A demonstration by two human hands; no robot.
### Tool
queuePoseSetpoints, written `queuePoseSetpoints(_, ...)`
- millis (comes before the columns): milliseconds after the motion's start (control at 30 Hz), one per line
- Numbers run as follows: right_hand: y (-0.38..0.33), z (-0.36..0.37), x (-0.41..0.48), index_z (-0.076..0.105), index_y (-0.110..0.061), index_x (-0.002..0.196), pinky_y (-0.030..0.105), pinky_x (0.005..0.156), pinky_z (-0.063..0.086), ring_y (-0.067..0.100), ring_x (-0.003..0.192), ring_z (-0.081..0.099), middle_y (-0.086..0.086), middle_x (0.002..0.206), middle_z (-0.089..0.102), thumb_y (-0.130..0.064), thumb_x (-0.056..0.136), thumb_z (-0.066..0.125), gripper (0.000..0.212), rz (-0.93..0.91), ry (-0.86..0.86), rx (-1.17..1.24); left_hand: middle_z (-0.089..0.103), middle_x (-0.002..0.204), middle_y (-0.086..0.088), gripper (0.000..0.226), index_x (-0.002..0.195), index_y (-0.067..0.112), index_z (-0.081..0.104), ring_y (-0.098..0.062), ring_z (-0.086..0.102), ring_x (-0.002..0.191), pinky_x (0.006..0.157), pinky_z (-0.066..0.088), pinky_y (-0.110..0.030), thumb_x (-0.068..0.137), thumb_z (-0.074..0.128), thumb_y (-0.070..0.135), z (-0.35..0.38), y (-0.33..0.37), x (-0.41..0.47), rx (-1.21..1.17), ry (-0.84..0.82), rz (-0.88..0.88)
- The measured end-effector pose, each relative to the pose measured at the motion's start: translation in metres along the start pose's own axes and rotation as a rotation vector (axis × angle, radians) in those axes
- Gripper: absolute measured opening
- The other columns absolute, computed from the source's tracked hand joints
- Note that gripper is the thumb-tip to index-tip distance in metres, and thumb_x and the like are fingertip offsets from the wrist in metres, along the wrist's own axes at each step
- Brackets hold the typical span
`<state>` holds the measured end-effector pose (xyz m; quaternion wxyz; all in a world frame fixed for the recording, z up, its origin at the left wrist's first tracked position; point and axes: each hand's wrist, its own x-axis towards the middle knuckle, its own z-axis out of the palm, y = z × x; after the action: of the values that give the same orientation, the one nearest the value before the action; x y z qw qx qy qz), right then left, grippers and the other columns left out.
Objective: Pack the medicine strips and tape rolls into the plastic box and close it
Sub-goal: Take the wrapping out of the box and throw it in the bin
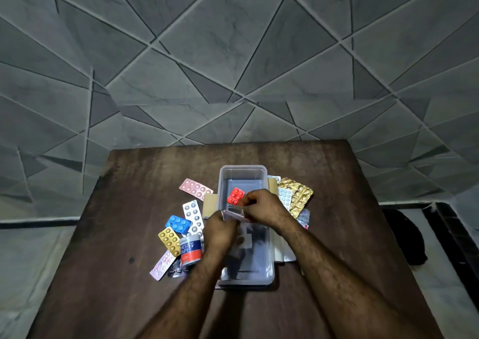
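Note:
A clear plastic box (222, 183) stands open in the middle of the brown table, with a red medicine strip (235, 196) lying inside it. Over the box, my left hand (220, 228) and my right hand (261, 205) meet and together hold a silvery strip (234, 214) by its edges. Left of the box lie a pink strip (195, 189), a white strip (193, 213), a blue strip (178, 223), a yellow strip (169, 240) and an adhesive tape roll (191, 250). A gold strip (298, 196) and a pale strip (285, 197) lie to the right.
More strips lie at the near left (160, 263) and under my right wrist (303, 218). Cardboard flaps (210, 205) stick out beside the box. The table (129, 209) stands against a grey patterned wall, its edges dropping to the floor on both sides.

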<state>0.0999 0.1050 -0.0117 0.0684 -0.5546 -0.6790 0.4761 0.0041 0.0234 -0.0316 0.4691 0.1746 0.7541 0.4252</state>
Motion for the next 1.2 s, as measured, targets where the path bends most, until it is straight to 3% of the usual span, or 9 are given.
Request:
queuePoseSetpoints(133, -0.001, 0.002, -0.029, 0.073, -0.015, 0.077, 0.040, 0.079, 0.058, 0.021, 0.077, 0.071, 0.004, 0.075, 0.074, -0.029, 0.077, 0.066, 0.016, -0.053, 0.051, 0.040, 0.066, 0.073, -0.020, 0.015, 0.095, -0.003, 0.066, -0.030, 0.061, 0.064, 0.058, 0.054, -0.037, 0.083, 0.056, -0.004, -0.008, 0.004, -0.014, -0.267, -0.143, -0.054)
queuePoseSetpoints(233, -0.003, 0.003, -0.054, 0.073, -0.020, 0.081, 0.028, 0.073, 0.056, 0.009, 0.077, 0.069, -0.005, 0.080, 0.074, -0.046, 0.076, 0.071, 0.027, -0.107, 0.070, 0.047, 0.061, 0.064, -0.021, 0.020, 0.095, -0.018, 0.061, -0.029, 0.057, 0.059, 0.049, 0.048, -0.028, 0.080, 0.049, -0.014, -0.014, 0.011, -0.025, -0.369, -0.244, -0.062)
queuePoseSetpoints(467, 0.005, -0.010, -0.098, 0.073, -0.016, 0.092, 0.025, 0.077, 0.051, 0.014, 0.082, 0.066, 0.000, 0.086, 0.073, -0.015, 0.080, 0.067, 0.013, -0.108, 0.385, 0.036, 0.064, 0.092, -0.020, 0.023, 0.100, 0.005, 0.056, -0.028, 0.063, 0.079, 0.073, 0.056, -0.037, 0.084, 0.039, 0.008, -0.007, 0.028, -0.052, -0.566, -0.543, -0.157)
queuePoseSetpoints(567, 0.010, -0.021, -0.118, 0.073, -0.013, 0.088, 0.027, 0.077, 0.052, 0.018, 0.083, 0.067, 0.003, 0.083, 0.073, -0.014, 0.080, 0.062, 0.013, -0.118, 0.486, -0.014, 0.060, 0.078, -0.015, 0.022, 0.077, 0.008, 0.054, -0.024, 0.061, 0.068, 0.064, 0.055, -0.032, 0.092, 0.041, 0.018, 0.007, 0.038, -0.072, -0.547, -0.610, -0.164)
queuePoseSetpoints(733, 0.020, -0.041, -0.155, 0.072, -0.014, 0.089, 0.021, 0.074, 0.046, 0.016, 0.083, 0.066, 0.004, 0.088, 0.073, -0.017, 0.083, 0.061, 0.013, -0.167, 0.564, -0.110, 0.055, 0.064, -0.015, 0.021, 0.078, 0.000, 0.054, -0.021, 0.058, 0.050, 0.043, 0.049, -0.020, 0.090, 0.037, 0.005, 0.048, 0.050, -0.085, -0.365, -0.624, -0.126)
queuePoseSetpoints(900, 0.048, -0.072, -0.178, 0.068, -0.020, 0.100, 0.024, 0.078, 0.044, 0.016, 0.093, 0.061, 0.002, 0.099, 0.065, -0.028, 0.079, 0.065, 0.023, -0.127, 0.577, -0.129, 0.062, 0.073, -0.021, 0.021, 0.086, -0.005, 0.059, -0.029, 0.064, 0.058, 0.047, 0.053, -0.026, 0.083, 0.038, -0.002, 0.098, 0.055, -0.094, -0.289, -0.695, -0.117)
queuePoseSetpoints(1033, 0.078, -0.099, -0.191, 0.062, -0.023, 0.118, 0.025, 0.089, 0.045, 0.016, 0.104, 0.058, 0.002, 0.112, 0.060, -0.026, 0.075, 0.072, 0.044, -0.079, 0.546, -0.146, 0.067, 0.062, -0.013, 0.029, 0.076, 0.003, 0.061, -0.025, 0.065, 0.051, 0.051, 0.053, -0.026, 0.092, 0.038, 0.012, 0.149, 0.056, -0.106, -0.212, -0.781, -0.125)
queuePoseSetpoints(1100, 0.099, -0.116, -0.194, 0.061, -0.022, 0.118, 0.027, 0.091, 0.046, 0.016, 0.103, 0.057, 0.002, 0.113, 0.058, -0.019, 0.078, 0.070, 0.041, -0.046, 0.606, -0.116, 0.065, 0.074, -0.013, 0.023, 0.085, 0.005, 0.061, -0.026, 0.064, 0.060, 0.061, 0.050, -0.031, 0.090, 0.044, 0.021, 0.179, 0.058, -0.113, -0.186, -0.802, -0.119)
queuePoseSetpoints(1200, 0.134, -0.147, -0.192, 0.064, -0.025, 0.113, 0.032, 0.091, 0.050, 0.016, 0.100, 0.059, 0.000, 0.109, 0.058, -0.016, 0.080, 0.067, 0.034, -0.001, 0.694, -0.063, 0.060, 0.071, -0.009, 0.013, 0.092, 0.010, 0.054, -0.021, 0.063, 0.055, 0.056, 0.050, -0.028, 0.090, 0.051, 0.023, 0.227, 0.064, -0.119, -0.190, -0.838, -0.132)
